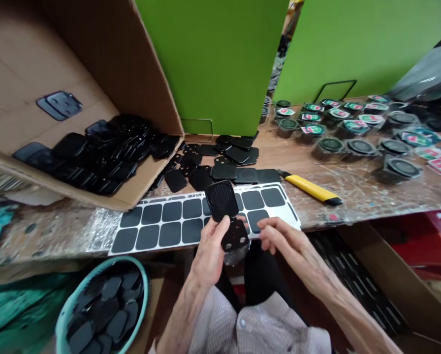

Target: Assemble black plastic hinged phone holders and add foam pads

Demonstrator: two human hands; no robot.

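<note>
My left hand (213, 250) grips a black plastic plate (221, 200) with a ribbed square face; the thumb presses on its lower edge. Below it, in the same hand, is a black piece with holes (236, 237) and clear plastic under it. Whether these pieces are joined, I cannot tell. My right hand (281, 238) is to the right, apart from the plate, its fingers curled and their tips close together. Anything between those fingertips is too small to make out. Behind both hands lies a white sheet of dark grey square stickers (172, 234), partly covered by the plate.
A cardboard box (161, 93) of black plates stands left. Loose black plates (224, 171) lie behind the sheet. A yellow cutter (311, 189) rests right, before several clear packages (357, 150). A turquoise basket (145, 290) of dark pieces stands low left. Green panels (213, 59) rise behind.
</note>
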